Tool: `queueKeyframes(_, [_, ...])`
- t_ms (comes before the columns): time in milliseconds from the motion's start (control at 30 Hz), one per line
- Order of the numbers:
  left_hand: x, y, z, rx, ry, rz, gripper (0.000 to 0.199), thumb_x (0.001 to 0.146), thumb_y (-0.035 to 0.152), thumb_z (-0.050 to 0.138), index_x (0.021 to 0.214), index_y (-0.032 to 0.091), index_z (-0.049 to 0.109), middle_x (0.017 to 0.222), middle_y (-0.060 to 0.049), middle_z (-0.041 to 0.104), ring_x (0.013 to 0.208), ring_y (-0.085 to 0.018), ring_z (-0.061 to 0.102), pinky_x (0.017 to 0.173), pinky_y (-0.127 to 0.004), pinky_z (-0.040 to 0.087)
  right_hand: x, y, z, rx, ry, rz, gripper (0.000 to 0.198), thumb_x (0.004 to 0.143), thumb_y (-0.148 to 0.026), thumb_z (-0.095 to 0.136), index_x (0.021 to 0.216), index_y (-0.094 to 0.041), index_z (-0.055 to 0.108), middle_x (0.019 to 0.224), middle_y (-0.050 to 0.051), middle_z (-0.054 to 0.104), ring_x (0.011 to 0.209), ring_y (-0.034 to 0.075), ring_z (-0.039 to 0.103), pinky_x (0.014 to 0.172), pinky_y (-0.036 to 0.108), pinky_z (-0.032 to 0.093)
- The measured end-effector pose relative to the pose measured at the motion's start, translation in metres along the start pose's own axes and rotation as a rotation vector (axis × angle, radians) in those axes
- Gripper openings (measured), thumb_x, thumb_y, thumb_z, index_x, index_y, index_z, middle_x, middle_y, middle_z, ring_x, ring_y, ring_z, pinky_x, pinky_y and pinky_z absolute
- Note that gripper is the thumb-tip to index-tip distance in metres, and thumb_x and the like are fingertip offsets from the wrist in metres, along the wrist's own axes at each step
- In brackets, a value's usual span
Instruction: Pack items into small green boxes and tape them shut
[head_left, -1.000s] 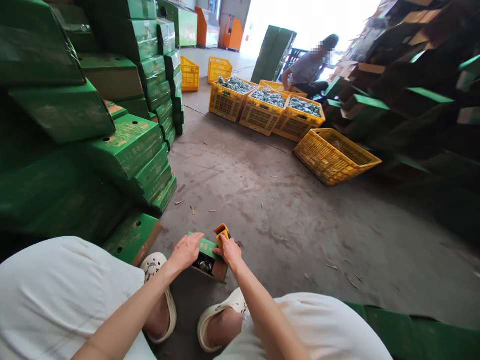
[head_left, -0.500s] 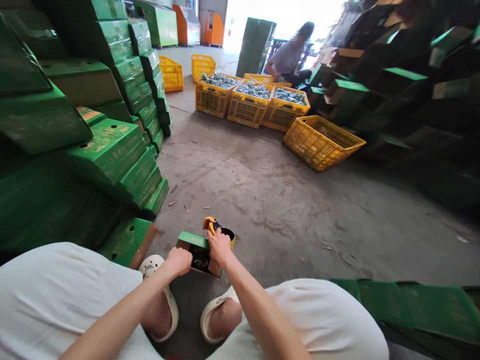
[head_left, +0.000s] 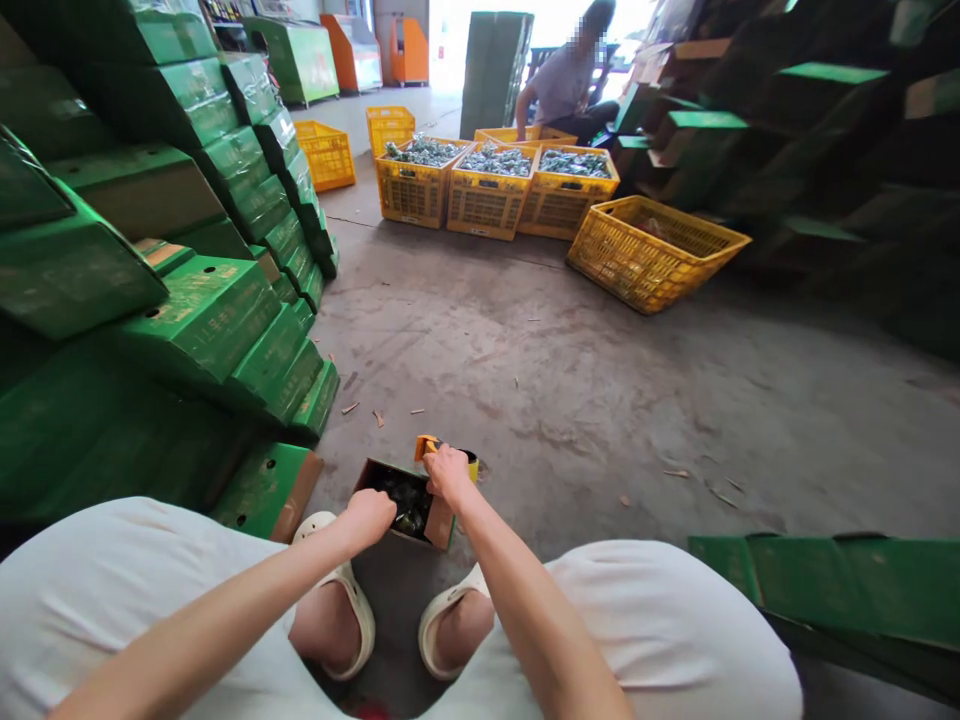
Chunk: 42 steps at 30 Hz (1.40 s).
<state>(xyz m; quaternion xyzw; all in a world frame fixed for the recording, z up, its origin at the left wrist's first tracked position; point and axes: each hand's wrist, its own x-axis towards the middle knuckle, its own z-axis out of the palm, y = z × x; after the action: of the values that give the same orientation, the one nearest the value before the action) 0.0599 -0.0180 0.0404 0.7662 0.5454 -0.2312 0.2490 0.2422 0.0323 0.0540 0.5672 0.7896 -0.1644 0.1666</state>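
Between my feet on the floor sits an uncovered carton [head_left: 440,525] with dark, shiny wrapped contents [head_left: 409,500] inside. My left hand [head_left: 373,515] is closed at the carton's left part, over the opening; its fingertips are hidden, so what they grip cannot be made out. At the far right corner of the carton, my right hand [head_left: 448,472] is wrapped round an orange tape dispenser [head_left: 424,446]. A yellow-edged tape roll [head_left: 472,465] shows just beyond that hand.
Stacked green cartons [head_left: 202,310] rise at my left, with one low carton [head_left: 266,490] by my foot. Yellow crates [head_left: 491,208] of wrapped items stand ahead, near a crouching person [head_left: 559,90]. A tilted yellow crate [head_left: 637,265] and flat green cartons [head_left: 840,580] are at right.
The green flap that stood at the carton's far side no longer shows upright. My left hand has shifted slightly right over the carton. My right hand still holds the dispenser; the view has tilted a little.
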Motion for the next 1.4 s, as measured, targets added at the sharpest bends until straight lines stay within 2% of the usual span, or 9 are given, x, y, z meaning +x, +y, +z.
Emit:
queueKeyframes(167, [0.039, 0.008, -0.006, 0.024, -0.050, -0.073, 0.028, 0.090, 0.030, 0.068, 0.110, 0.013, 0.077, 0.111, -0.024, 0.074, 0.115, -0.038, 0.069, 0.100, -0.050, 0.055, 0.001, 0.001, 0.003, 0.016, 0.013, 0.002, 0.025, 0.082, -0.018, 0.075, 0.107, -0.017, 0.077, 0.113, 0.018, 0.074, 0.104, 0.027, 0.072, 0.086, 0.034, 0.056])
queueKeyframes(333, [0.050, 0.005, 0.007, 0.063, -0.164, -0.120, 0.037, 0.096, 0.038, 0.068, 0.127, 0.018, 0.065, 0.128, -0.011, 0.067, 0.112, -0.025, 0.067, 0.096, -0.045, 0.058, 0.005, 0.002, 0.007, 0.041, 0.006, 0.006, 0.029, 0.077, -0.020, 0.080, 0.106, -0.018, 0.078, 0.108, 0.018, 0.075, 0.102, 0.029, 0.073, 0.085, 0.035, 0.057])
queueKeyframes(400, [0.050, 0.007, 0.012, 0.063, -0.139, -0.131, 0.041, 0.096, 0.039, 0.069, 0.130, 0.016, 0.063, 0.130, -0.013, 0.065, 0.114, -0.026, 0.066, 0.096, -0.046, 0.058, 0.005, 0.002, 0.008, 0.048, 0.009, 0.006, 0.028, 0.078, -0.018, 0.079, 0.106, -0.018, 0.078, 0.110, 0.018, 0.075, 0.101, 0.028, 0.073, 0.085, 0.035, 0.057])
queueKeyframes(500, [0.047, 0.008, 0.016, 0.062, -0.076, -0.109, 0.036, 0.084, 0.027, 0.077, 0.118, 0.014, 0.072, 0.118, -0.021, 0.071, 0.117, -0.035, 0.068, 0.100, -0.046, 0.056, 0.005, 0.002, 0.008, 0.059, 0.008, 0.011, 0.027, 0.077, -0.018, 0.079, 0.105, -0.018, 0.079, 0.110, 0.018, 0.075, 0.100, 0.028, 0.073, 0.084, 0.035, 0.058])
queueKeyframes(600, [0.041, 0.003, 0.017, 0.083, -0.038, -0.061, 0.031, 0.079, 0.016, 0.074, 0.110, 0.014, 0.076, 0.115, -0.021, 0.074, 0.118, -0.037, 0.068, 0.102, -0.046, 0.055, 0.005, 0.003, 0.008, 0.067, 0.008, 0.018, 0.029, 0.076, -0.019, 0.081, 0.105, -0.017, 0.079, 0.110, 0.018, 0.076, 0.100, 0.028, 0.074, 0.085, 0.035, 0.058])
queueKeyframes(867, [0.043, -0.024, 0.005, 0.085, 0.031, 0.026, 0.023, 0.091, 0.014, 0.058, 0.096, 0.015, 0.080, 0.108, -0.022, 0.075, 0.126, -0.035, 0.061, 0.106, -0.045, 0.051, 0.005, -0.005, 0.017, 0.088, -0.030, 0.030, 0.035, 0.075, -0.025, 0.080, 0.109, -0.019, 0.079, 0.110, 0.017, 0.076, 0.104, 0.029, 0.073, 0.085, 0.034, 0.056])
queueKeyframes(1067, [0.044, -0.039, 0.000, 0.057, 0.030, 0.015, 0.020, 0.090, 0.011, 0.059, 0.092, 0.014, 0.079, 0.102, -0.021, 0.075, 0.106, -0.032, 0.071, 0.104, -0.044, 0.051, 0.002, -0.014, 0.020, 0.083, -0.042, 0.024, 0.033, 0.077, -0.018, 0.075, 0.110, -0.019, 0.077, 0.115, 0.018, 0.074, 0.104, 0.028, 0.072, 0.084, 0.033, 0.055])
queueKeyframes(1233, [0.033, -0.028, 0.001, 0.046, 0.116, 0.009, 0.034, 0.094, 0.006, 0.046, 0.112, 0.011, 0.074, 0.126, -0.025, 0.066, 0.132, -0.034, 0.056, 0.108, -0.042, 0.048, -0.001, -0.016, 0.017, 0.066, -0.033, 0.027, 0.029, 0.081, -0.016, 0.071, 0.110, -0.018, 0.077, 0.116, 0.019, 0.073, 0.104, 0.027, 0.072, 0.084, 0.032, 0.056])
queueKeyframes(1400, [0.032, -0.010, -0.003, 0.016, 0.123, -0.046, 0.046, 0.088, 0.014, 0.060, 0.134, 0.012, 0.059, 0.135, -0.023, 0.061, 0.127, -0.034, 0.059, 0.103, -0.041, 0.051, -0.002, -0.016, 0.016, 0.059, -0.023, 0.029, 0.031, 0.081, -0.020, 0.074, 0.112, -0.019, 0.077, 0.115, 0.018, 0.073, 0.108, 0.027, 0.071, 0.086, 0.033, 0.055])
